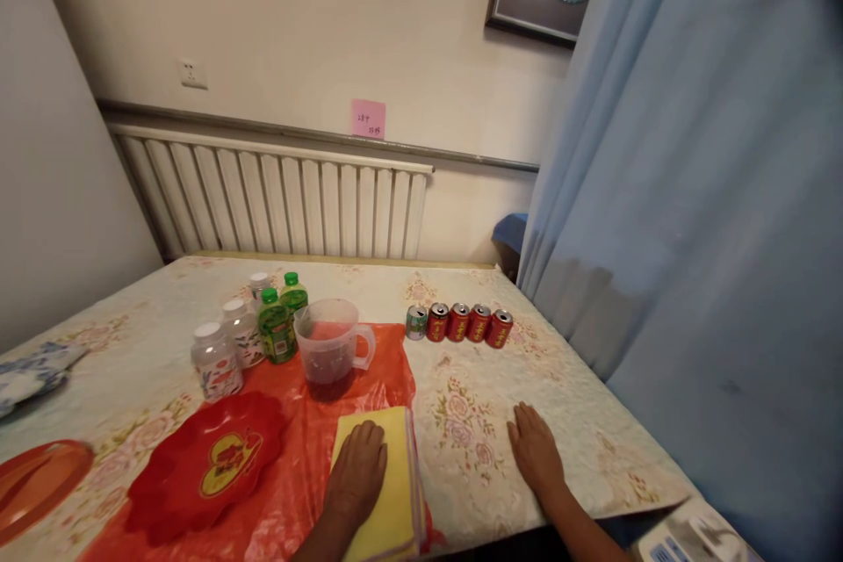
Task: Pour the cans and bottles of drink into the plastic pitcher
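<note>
My left hand lies palm down on a folded yellow cloth, its fingers resting together and gripping nothing that shows. Flat on the flowered tablecloth rests my right hand, fingers stretched out and holding nothing. Beyond the yellow cloth stands a clear plastic measuring jug with dark liquid in its lower part. Left of my left hand is a red scalloped tray with a yellow emblem. Under these spreads a red plastic sheet.
Green-capped bottles and white-capped clear bottles stand left of the jug. Several cans form a row ahead. An orange round object lies far left. A blue curtain borders the right; a white box is near it.
</note>
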A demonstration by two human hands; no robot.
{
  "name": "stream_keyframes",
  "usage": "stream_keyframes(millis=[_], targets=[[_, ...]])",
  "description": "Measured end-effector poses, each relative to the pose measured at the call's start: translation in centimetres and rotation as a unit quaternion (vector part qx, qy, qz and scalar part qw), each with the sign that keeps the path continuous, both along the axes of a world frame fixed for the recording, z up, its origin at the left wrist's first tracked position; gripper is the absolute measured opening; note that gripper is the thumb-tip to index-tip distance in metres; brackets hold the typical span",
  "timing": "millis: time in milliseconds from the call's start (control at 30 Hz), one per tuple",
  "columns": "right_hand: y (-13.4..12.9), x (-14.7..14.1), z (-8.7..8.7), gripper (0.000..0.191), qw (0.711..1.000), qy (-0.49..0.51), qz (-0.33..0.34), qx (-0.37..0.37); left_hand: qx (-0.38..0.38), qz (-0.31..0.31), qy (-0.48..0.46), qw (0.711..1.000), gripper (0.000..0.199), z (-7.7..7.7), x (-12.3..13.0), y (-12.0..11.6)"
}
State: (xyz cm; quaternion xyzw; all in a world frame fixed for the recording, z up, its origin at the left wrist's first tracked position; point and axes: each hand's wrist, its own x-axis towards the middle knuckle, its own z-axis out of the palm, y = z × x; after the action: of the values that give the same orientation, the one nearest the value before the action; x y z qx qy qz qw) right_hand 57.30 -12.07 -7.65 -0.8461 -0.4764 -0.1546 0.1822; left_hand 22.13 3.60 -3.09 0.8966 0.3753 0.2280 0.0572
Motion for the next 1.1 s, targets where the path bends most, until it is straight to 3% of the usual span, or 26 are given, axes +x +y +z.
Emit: stream_keyframes(millis=[100,300,433,600,967,1100], targets=[[1.6,-1.1,1.0,0.049,1.000,0.014,-0.003,-0.001,-0.001,0.000,0.003,1.000,0.022,0.0,0.0,0.0],[8.5,-9.1,1.6,0.047,0.990,0.036,0.133,-0.026,-0.004,0.000,0.009,1.000,0.023,0.2,0.1,-0.1],[10.7,-12.2,1.9,0.047,0.981,0.056,0.181,-0.047,-0.009,0.001,0.013,1.000,0.023,0.3,0.1,-0.1],[10.0,-10.1,2.4,0.049,0.979,0.070,0.184,-0.059,-0.021,-0.001,0.008,1.000,0.023,0.4,0.1,-0.1],[6.6,-3.6,2.9,0.054,0.988,0.060,0.074,-0.120,0.005,-0.009,-0.004,1.000,0.021,-0.3,0.1,0.3],[7.5,-1.7,3.5,0.056,0.991,0.069,0.011,-0.111,0.013,-0.013,-0.013,1.000,0.020,-0.6,0.0,0.3]])
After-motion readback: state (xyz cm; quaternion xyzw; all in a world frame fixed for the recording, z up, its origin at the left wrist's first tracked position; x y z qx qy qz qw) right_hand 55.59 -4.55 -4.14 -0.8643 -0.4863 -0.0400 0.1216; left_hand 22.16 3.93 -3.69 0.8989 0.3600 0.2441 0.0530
